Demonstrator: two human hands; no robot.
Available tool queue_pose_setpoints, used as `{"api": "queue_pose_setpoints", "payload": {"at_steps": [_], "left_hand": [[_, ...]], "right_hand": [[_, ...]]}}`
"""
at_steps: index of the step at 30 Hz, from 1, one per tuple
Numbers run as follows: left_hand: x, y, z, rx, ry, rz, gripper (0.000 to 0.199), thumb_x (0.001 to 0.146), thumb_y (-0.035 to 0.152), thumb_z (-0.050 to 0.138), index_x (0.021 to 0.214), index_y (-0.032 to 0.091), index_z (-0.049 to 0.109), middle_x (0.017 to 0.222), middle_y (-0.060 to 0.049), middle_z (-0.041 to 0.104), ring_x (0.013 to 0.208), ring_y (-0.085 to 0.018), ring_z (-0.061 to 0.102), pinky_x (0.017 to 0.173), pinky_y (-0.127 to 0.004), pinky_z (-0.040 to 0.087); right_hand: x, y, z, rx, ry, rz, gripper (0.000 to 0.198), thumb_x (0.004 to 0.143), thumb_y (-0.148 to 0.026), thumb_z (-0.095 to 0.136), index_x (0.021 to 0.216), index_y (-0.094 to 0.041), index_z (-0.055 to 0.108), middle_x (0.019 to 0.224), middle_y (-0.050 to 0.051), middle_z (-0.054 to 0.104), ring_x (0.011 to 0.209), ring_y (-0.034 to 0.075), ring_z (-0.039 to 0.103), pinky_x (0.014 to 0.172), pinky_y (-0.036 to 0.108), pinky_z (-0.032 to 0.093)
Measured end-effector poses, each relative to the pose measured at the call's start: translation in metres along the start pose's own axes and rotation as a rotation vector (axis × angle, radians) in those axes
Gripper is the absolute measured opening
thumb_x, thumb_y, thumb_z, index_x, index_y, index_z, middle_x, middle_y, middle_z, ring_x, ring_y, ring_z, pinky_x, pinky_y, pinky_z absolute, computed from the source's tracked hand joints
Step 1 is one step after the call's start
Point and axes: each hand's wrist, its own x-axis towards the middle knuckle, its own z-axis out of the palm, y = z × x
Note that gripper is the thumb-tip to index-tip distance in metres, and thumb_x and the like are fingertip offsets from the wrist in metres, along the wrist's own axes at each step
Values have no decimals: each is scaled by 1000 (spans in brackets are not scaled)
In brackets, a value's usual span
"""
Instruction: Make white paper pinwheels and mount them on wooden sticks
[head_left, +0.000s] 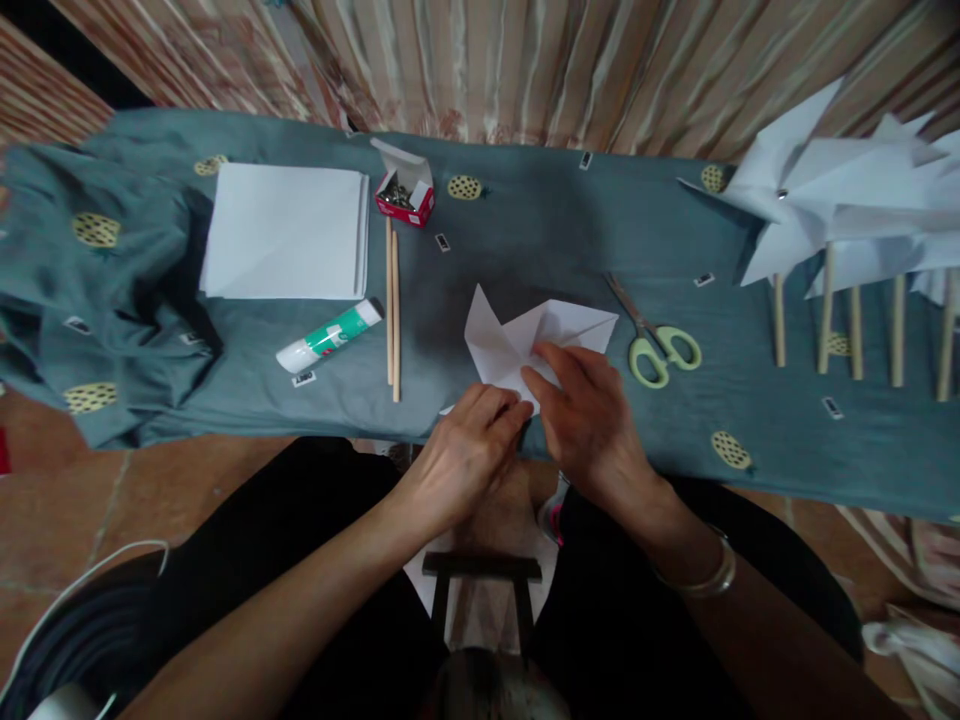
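At the table's front edge lies a white paper pinwheel [517, 345], cut and partly folded, its points sticking up on the far side. My left hand [476, 430] is closed on its near corner, fingers pinched together. From the right, my right hand [589, 410] grips the paper near its middle with thumb and forefinger; the fingers hide part of the sheet. Green-handled scissors [651, 340] lie just right of the pinwheel, blades pointing away. Left of it are two wooden sticks [396, 310] side by side, and a glue stick [330, 337] with a green label.
A stack of white paper [289, 230] lies at the left, beside a bunched part of the tablecloth [142, 290]. An opened red box [405, 190] holds small metal pins. Several finished pinwheels [825, 185] on sticks overlap at the right. A pleated curtain [480, 70] hangs behind.
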Motion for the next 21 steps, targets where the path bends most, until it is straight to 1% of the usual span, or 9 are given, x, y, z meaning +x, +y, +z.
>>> {"api": "queue_pose_setpoints", "payload": {"at_steps": [4,7,10,12,15,17,19,21], "left_hand": [[-1,0,0,-9,-22,-16,25,97,13,47,120,13,57,104,-9,64,94,-19,59,77,-33,58],[-2,0,0,-16,-25,-22,25,97,12,46,119,13,57,104,-9,64,94,-19,59,78,-34,58],[-2,0,1,-12,-16,-14,24,96,11,48,117,11,58,102,-10,64,93,-20,58,76,-33,57],[-1,-1,1,-7,-3,-4,25,95,10,49,118,10,58,101,-10,64,92,-20,58,76,-32,57],[-1,-1,0,-5,1,-8,24,96,12,48,118,14,58,101,-8,63,91,-19,58,75,-31,57],[-1,-1,-1,-9,-10,-16,23,97,14,46,116,15,58,100,-8,63,91,-19,58,74,-31,56],[-1,-1,-1,-8,-15,-14,21,97,13,46,113,14,60,99,-8,63,91,-19,58,74,-32,57],[0,-1,-1,0,-11,-9,21,96,13,46,111,13,60,98,-9,63,91,-19,58,75,-32,57]], "right_hand": [[-6,2,1,20,20,5,41,95,-11,43,127,-30,59,137,9,57,125,33,52,96,50,48],[-8,4,1,23,20,32,40,93,-8,44,124,-27,61,142,10,53,129,35,49,97,50,47],[-7,6,1,63,6,69,44,91,-7,43,124,-30,61,146,7,49,134,37,46,100,53,46],[-7,5,2,89,8,70,48,92,-7,42,129,-34,58,147,5,49,135,36,45,102,54,44],[-10,3,5,89,26,48,52,94,-9,41,138,-37,50,146,4,50,137,33,45,104,53,43],[-12,2,8,59,49,23,49,96,-11,40,139,-34,48,146,6,51,138,32,44,104,51,44],[-14,1,12,16,74,-9,41,98,-13,40,135,-28,51,145,10,51,138,31,44,104,50,44],[-15,0,13,-18,80,-24,37,99,-14,40,131,-24,53,146,12,51,139,31,43,104,48,44]]}}
